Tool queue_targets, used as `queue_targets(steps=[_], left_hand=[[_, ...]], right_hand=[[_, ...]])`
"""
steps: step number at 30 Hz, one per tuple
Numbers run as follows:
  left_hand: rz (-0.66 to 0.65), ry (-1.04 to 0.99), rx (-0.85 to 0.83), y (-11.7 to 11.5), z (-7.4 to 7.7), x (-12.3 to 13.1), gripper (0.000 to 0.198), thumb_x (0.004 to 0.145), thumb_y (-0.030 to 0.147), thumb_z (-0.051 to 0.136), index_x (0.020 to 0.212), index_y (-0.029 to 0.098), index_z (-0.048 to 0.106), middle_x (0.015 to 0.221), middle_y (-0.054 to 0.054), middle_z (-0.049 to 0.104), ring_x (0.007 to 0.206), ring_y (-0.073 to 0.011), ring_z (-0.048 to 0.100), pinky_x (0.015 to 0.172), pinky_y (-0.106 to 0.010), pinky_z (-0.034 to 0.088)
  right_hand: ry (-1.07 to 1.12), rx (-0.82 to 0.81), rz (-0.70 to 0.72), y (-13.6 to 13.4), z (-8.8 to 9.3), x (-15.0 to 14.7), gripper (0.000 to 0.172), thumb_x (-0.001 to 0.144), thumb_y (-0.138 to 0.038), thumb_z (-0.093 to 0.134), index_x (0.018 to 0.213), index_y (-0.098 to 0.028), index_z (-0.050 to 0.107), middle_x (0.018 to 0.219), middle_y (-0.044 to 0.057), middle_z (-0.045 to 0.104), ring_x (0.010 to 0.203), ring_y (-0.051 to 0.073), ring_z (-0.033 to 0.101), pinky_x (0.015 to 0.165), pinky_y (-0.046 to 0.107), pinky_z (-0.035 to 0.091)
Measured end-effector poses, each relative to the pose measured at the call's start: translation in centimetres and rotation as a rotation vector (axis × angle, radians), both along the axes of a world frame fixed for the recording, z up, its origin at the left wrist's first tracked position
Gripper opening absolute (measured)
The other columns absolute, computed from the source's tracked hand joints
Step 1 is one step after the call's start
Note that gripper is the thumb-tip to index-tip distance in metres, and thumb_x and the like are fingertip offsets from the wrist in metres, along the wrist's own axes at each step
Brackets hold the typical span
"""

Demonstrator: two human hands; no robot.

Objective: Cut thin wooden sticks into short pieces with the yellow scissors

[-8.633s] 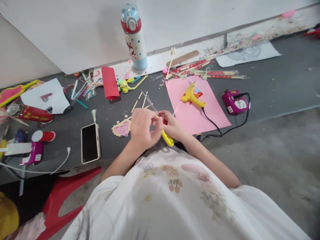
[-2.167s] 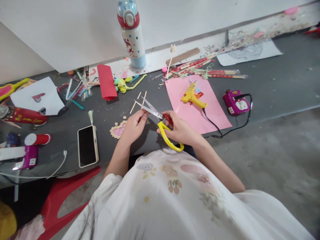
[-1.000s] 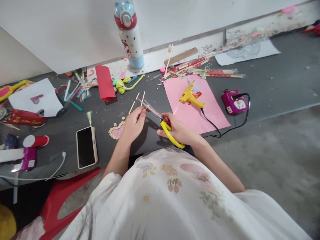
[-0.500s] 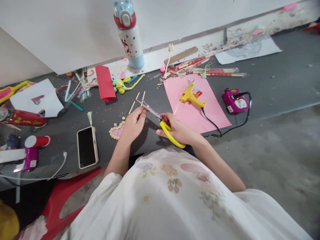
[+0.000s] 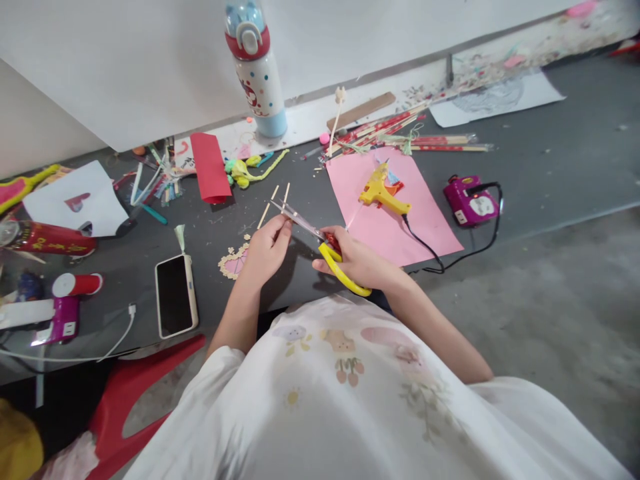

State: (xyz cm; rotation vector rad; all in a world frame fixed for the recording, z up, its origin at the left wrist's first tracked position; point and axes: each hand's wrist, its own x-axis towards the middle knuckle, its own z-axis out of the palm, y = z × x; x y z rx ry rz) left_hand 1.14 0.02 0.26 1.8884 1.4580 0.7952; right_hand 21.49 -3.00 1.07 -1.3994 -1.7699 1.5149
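Observation:
My right hand [image 5: 357, 260] grips yellow-handled scissors [image 5: 320, 241], whose blades point up-left toward my left hand [image 5: 267, 247]. The left hand's fingers are pinched together at the blades, on a small thin piece too small to name. Both hands hover over the dark table [image 5: 550, 167] near its front edge. A heart-shaped pink craft piece [image 5: 231, 261] lies just left of my left hand. Two loose wooden sticks [image 5: 275, 200] lie just beyond the blade tips.
A yellow glue gun [image 5: 381, 190] rests on pink paper [image 5: 400, 227], corded to a purple power block [image 5: 470, 203]. A phone [image 5: 175, 303] lies left. A water bottle [image 5: 255, 67], red folded paper [image 5: 209, 167] and stick bundles [image 5: 400, 133] sit farther back. Red chair [image 5: 130, 393] below left.
Over the last second the hands and scissors have barely shifted. Earlier, both hands were bunched together on the scissors; the left hand has since moved to the blades.

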Motion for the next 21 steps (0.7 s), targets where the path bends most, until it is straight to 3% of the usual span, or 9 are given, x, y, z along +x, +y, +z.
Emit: queue_targets(steps=[11, 21], left_hand=[[0.007, 0.000, -0.012, 0.4, -0.5, -0.4, 0.028, 0.093, 0.039, 0.041, 0.078, 0.021, 0.056, 0.059, 0.004, 0.047, 0.054, -0.0105, 0.043, 0.055, -0.023, 0.034], [-0.048, 0.035, -0.002, 1.7, -0.2, -1.3, 0.036, 0.094, 0.045, 0.040, 0.089, 0.019, 0.065, 0.067, 0.002, 0.059, 0.061, -0.0114, 0.052, 0.060, -0.023, 0.039]], right_hand=[[0.016, -0.017, -0.064, -0.2, -0.8, -0.3, 0.061, 0.078, -0.045, 0.065, 0.126, -0.015, 0.043, 0.094, 0.005, 0.062, 0.081, 0.017, 0.059, 0.072, 0.032, 0.049], [0.203, 0.011, -0.182, -0.7, -3.8, -1.4, 0.049, 0.080, -0.041, 0.063, 0.122, -0.020, 0.046, 0.088, 0.001, 0.064, 0.072, 0.013, 0.058, 0.067, 0.028, 0.048]])
